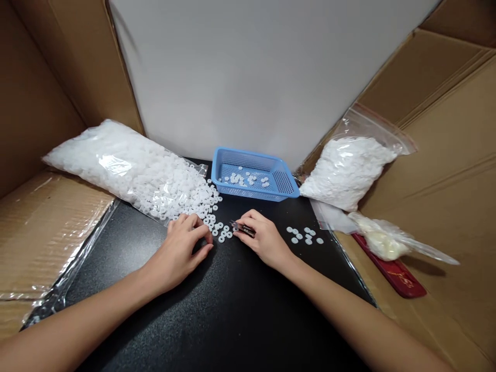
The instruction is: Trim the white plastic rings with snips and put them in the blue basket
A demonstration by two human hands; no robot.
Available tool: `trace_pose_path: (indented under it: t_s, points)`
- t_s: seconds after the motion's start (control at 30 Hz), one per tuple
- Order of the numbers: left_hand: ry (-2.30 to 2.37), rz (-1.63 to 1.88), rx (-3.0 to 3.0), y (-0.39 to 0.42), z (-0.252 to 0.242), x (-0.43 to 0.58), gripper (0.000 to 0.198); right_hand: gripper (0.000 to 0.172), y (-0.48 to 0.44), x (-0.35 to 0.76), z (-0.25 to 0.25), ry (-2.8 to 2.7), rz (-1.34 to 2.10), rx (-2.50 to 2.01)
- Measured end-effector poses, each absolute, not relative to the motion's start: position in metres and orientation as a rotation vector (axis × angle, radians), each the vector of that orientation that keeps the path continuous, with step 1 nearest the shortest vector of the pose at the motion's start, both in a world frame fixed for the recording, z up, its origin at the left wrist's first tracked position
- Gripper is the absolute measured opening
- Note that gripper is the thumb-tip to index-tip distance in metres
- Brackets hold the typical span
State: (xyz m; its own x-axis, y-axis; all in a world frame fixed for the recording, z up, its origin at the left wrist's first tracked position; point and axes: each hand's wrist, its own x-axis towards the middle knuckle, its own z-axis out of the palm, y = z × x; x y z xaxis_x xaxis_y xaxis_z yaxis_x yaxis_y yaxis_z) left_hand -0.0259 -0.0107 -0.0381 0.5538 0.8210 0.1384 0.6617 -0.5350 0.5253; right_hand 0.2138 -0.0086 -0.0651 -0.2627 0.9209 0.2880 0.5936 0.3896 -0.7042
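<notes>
My left hand [182, 251] rests on the black table at the near edge of a spill of white plastic rings [209, 219]. Its fingers are curled, and the tips of thumb and index finger come close together. Whatever may be between them is too small to make out. My right hand [265, 240] is closed around a small dark tool with pointed metal tips [244, 229], aimed left toward the loose rings. More rings spread from the mouth of a big clear bag [116, 165] on the left. A small group of white rings [306, 235] lies right of my right hand.
Behind my hands, a blue mesh basket [251, 194] holds several white rings. At the right, a zip bag of white pieces [349, 173] leans on cardboard [449, 124]. A knotted plastic bag [383, 243] lies over a red object [403, 279]. A white wall [263, 67] stands at the back.
</notes>
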Motion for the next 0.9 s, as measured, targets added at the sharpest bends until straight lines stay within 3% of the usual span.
trace_pose_path:
  t_s: [0.1,0.3,0.53,0.7,0.9]
  points:
    - [1.202,0.525,2.372,-0.011,-0.038,-0.026,0.010,0.007,-0.014,0.209,-0.061,-1.969,0.607,-1.281]
    - [1.199,0.514,2.353,-0.011,-0.039,-0.026,0.010,0.024,-0.022,0.198,-0.069,-2.015,0.604,-1.231]
    - [1.203,0.542,2.335,-0.011,-0.038,-0.026,0.010,0.022,-0.022,0.197,-0.063,-1.962,0.605,-1.207]
    - [1.204,0.523,2.330,-0.011,-0.036,-0.025,0.010,0.012,-0.026,0.188,-0.058,-1.970,0.622,-1.166]
    - [1.205,0.517,2.315,-0.012,-0.035,-0.025,0.010,0.017,-0.018,0.188,-0.065,-2.137,0.668,-1.060]
